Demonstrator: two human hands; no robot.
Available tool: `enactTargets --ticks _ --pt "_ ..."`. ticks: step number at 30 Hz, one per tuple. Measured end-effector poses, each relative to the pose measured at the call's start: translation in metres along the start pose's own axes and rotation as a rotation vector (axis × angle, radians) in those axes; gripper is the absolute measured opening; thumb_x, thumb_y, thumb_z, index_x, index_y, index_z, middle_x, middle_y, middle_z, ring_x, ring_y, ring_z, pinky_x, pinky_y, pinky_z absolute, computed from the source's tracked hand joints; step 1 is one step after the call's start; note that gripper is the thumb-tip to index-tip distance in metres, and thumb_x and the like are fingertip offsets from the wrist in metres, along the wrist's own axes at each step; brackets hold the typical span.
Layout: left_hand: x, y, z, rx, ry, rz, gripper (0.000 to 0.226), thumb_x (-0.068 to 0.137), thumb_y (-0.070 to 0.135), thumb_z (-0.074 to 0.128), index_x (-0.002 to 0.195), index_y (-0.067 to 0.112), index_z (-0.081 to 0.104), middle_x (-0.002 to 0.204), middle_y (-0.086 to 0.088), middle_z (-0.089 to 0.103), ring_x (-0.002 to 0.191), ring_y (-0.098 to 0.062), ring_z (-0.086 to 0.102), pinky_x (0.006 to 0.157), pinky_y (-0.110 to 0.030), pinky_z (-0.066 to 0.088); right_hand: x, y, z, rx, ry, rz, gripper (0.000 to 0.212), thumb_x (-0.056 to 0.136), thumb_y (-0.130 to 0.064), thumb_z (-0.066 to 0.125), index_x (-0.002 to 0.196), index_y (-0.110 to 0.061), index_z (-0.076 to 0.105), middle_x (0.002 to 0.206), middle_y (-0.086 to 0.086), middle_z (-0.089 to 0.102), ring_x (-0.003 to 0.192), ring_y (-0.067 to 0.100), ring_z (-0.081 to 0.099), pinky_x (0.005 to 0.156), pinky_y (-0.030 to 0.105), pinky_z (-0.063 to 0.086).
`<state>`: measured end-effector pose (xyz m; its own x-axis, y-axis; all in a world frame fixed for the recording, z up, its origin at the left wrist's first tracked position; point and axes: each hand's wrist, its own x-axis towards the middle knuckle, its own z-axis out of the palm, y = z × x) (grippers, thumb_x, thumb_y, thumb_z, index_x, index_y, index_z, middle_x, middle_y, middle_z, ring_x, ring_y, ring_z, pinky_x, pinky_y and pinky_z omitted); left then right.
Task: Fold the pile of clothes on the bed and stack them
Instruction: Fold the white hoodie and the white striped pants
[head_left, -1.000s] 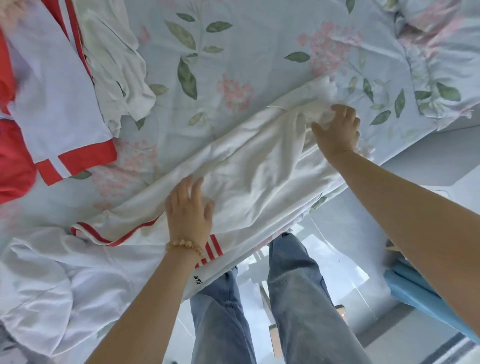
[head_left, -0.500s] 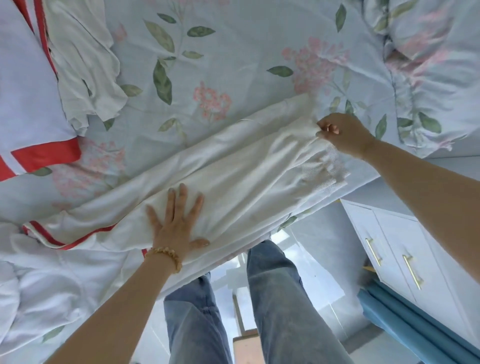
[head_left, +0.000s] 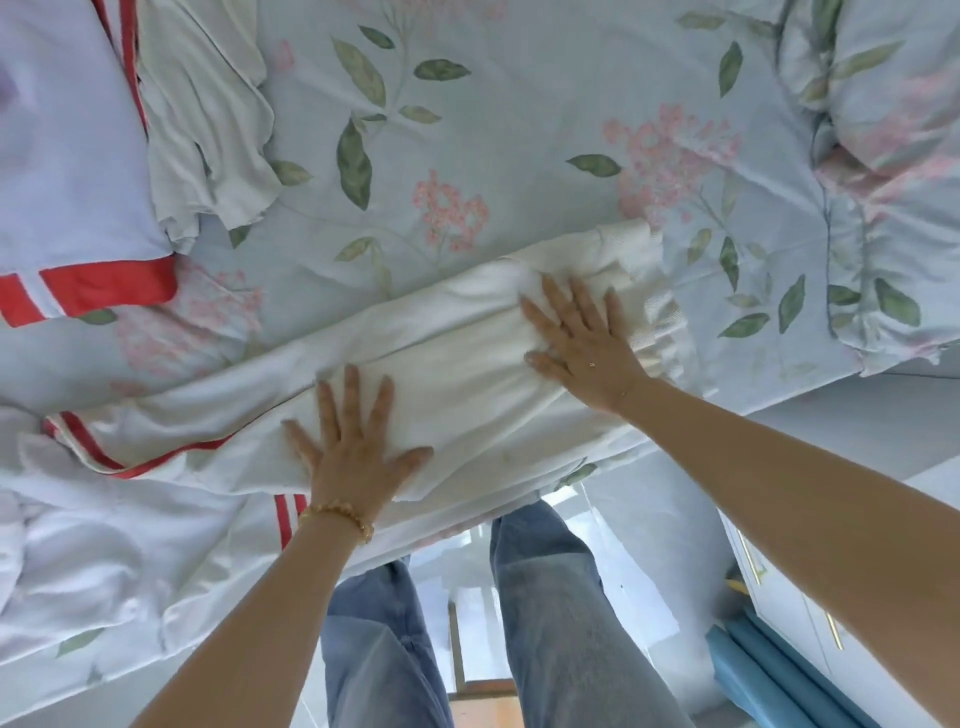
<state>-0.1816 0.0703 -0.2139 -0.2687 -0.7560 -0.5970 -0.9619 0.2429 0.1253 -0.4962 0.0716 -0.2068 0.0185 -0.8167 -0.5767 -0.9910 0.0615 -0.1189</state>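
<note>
A long cream-white garment (head_left: 467, 374) lies folded lengthwise across the near edge of the bed, running from lower left to upper right. My left hand (head_left: 353, 441) presses flat on its near middle with fingers spread. My right hand (head_left: 582, 338) lies flat on its right part, fingers straight, close to the garment's ribbed end (head_left: 628, 249). Under the garment's left end lies a white piece with red stripes (head_left: 98, 452). Neither hand holds anything.
A white top with red bands (head_left: 67, 197) and a crumpled pale garment (head_left: 208, 130) lie at the upper left. More white cloth (head_left: 78, 561) bunches at the lower left. A flowered pillow (head_left: 893, 156) sits at right. The bed edge runs just before my legs (head_left: 545, 613).
My right hand let go of the garment's end and came down flat on it, nearer the middle. My left hand stayed pressed on the cloth. The view shifted slightly left.
</note>
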Motion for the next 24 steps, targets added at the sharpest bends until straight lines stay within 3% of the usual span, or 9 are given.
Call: enactTargets --ticks 3,5,7,9,11,13,18,21,24 --pt "0.006 -0.006 0.003 -0.023 -0.044 0.025 0.096 0.074 0.087 0.024 0.145 0.045 -0.025 0.154 0.008 -0.037 0.141 -0.026 -0.035 0.105 -0.069 -0.013 0.007 0.0 0.007 0.008 0.004 0.029 0.066 0.099 -0.058 0.019 0.149 -0.04 -0.02 0.161 -0.005 -0.023 0.148 0.023 -0.022 0.116 0.052 -0.016" --pt "0.004 -0.012 -0.006 -0.098 -0.082 0.092 0.089 0.078 0.083 0.026 0.147 0.047 -0.018 0.153 0.013 -0.037 0.142 -0.022 -0.033 0.106 -0.065 -0.012 0.0 -0.016 0.003 0.005 0.063 0.069 0.064 0.102 -0.045 0.027 0.155 -0.031 -0.006 0.164 0.002 -0.012 0.15 0.028 -0.012 0.117 0.055 -0.012" --pt "-0.002 -0.024 -0.024 -0.275 -0.062 0.121 0.074 0.087 0.073 0.026 0.152 0.043 0.004 0.159 0.014 -0.02 0.148 -0.017 -0.015 0.115 -0.06 -0.004 -0.011 -0.045 -0.001 0.036 0.18 0.07 0.063 0.099 -0.018 0.041 0.156 -0.016 0.014 0.164 0.011 0.001 0.15 0.033 -0.002 0.12 0.056 -0.001" --pt "-0.013 -0.048 -0.044 -0.462 0.081 0.055 0.057 0.097 0.054 0.035 0.149 0.031 0.033 0.162 0.008 0.012 0.148 -0.019 0.017 0.119 -0.051 0.016 -0.023 -0.088 -0.006 0.087 0.23 -0.023 0.07 0.088 -0.002 0.047 0.154 -0.01 0.024 0.163 0.013 0.007 0.151 0.031 0.003 0.121 0.053 0.005" --pt "-0.027 -0.083 -0.057 -0.492 0.246 -0.04 0.043 0.099 0.035 0.048 0.14 0.024 0.049 0.155 0.0 0.033 0.141 -0.024 0.034 0.115 -0.05 0.028 -0.031 -0.139 -0.005 0.12 0.216 -0.187 0.068 0.088 -0.003 0.049 0.153 -0.011 0.028 0.163 0.011 0.011 0.151 0.029 0.006 0.122 0.05 0.009" --pt "-0.042 -0.125 -0.064 -0.49 0.341 -0.149 0.038 0.097 0.023 0.054 0.134 0.017 0.055 0.15 -0.006 0.042 0.138 -0.028 0.039 0.111 -0.053 0.033 -0.033 -0.193 -0.001 0.143 0.168 -0.333 0.063 0.093 -0.011 0.049 0.152 -0.014 0.03 0.163 0.009 0.013 0.151 0.027 0.007 0.122 0.048 0.01" --pt "-0.083 -0.236 -0.071 -0.579 0.561 -0.58 0.047 0.089 0.012 0.065 0.133 0.005 0.053 0.143 -0.016 0.047 0.135 -0.034 0.038 0.111 -0.044 0.027 -0.016 -0.32 0.018 0.103 0.051 -0.558 0.061 0.1 -0.027 0.041 0.156 -0.023 0.017 0.164 0.004 0.002 0.151 0.024 -0.001 0.122 0.047 -0.001" --pt "-0.109 -0.297 -0.067 -0.576 0.589 -0.821 0.056 0.085 0.015 0.068 0.137 0.007 0.047 0.145 -0.016 0.041 0.136 -0.035 0.033 0.109 -0.044 0.025 -0.003 -0.377 0.028 0.019 0.005 -0.607 0.063 0.101 -0.031 0.039 0.156 -0.025 0.009 0.164 0.002 -0.005 0.151 0.023 -0.005 0.122 0.046 -0.005" --pt "-0.119 -0.342 -0.058 -0.549 0.516 -0.824 0.069 0.083 0.022 0.072 0.142 0.008 0.04 0.148 -0.017 0.035 0.136 -0.037 0.031 0.109 -0.051 0.026 0.013 -0.408 0.039 -0.031 -0.067 -0.523 0.067 0.102 -0.036 0.034 0.156 -0.023 -0.004 0.163 -0.001 -0.015 0.15 0.02 -0.011 0.121 0.046 -0.006"
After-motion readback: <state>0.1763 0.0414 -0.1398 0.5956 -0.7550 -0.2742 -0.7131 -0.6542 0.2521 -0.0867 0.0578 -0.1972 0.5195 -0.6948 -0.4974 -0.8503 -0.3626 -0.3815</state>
